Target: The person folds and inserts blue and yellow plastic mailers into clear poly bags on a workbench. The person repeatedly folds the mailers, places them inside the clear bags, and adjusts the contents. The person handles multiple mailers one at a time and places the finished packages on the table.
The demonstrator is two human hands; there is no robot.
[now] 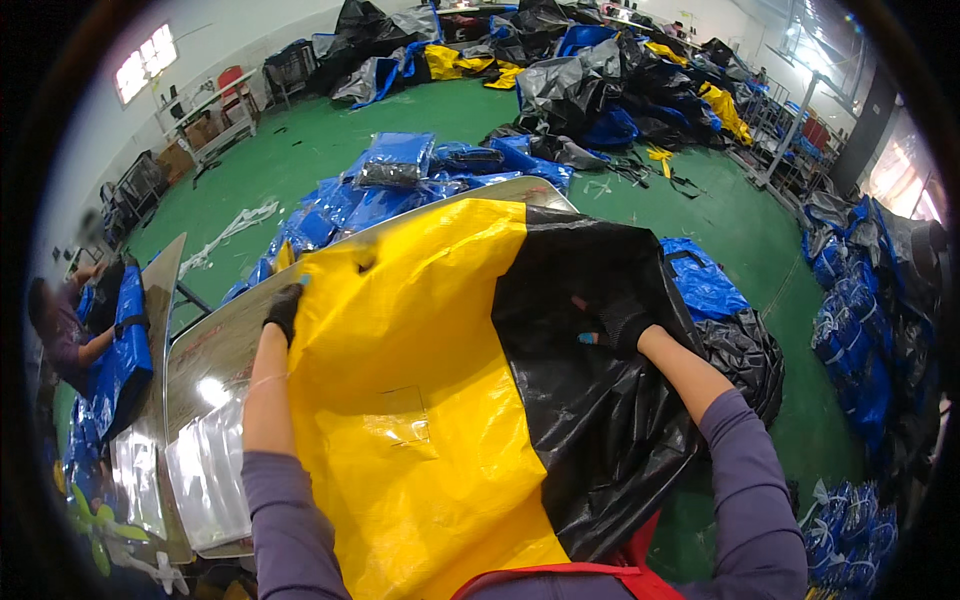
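Observation:
A large sheet of woven plastic tarpaulin, yellow (420, 340) on the left and black (590, 440) on the right, spreads in front of me over the table. A square outline of stitching or creases shows on its yellow part. My left hand (284, 308), in a dark glove, is closed at the sheet's upper left edge; its fingers are partly hidden. On the black part lies my right hand (617, 328), in a dark glove with bare or blue-tipped fingers. Those fingers are stretched out and apart, pointing left across the wrinkled plastic.
The table (215, 350) carries clear plastic bags (208, 480) at left. Beyond it lie blue packed bundles (395, 160). At far left a co-worker (75, 330) handles a blue piece. Tarpaulin heaps (590, 90) stand at the back; blue bundles (850, 340) line the right.

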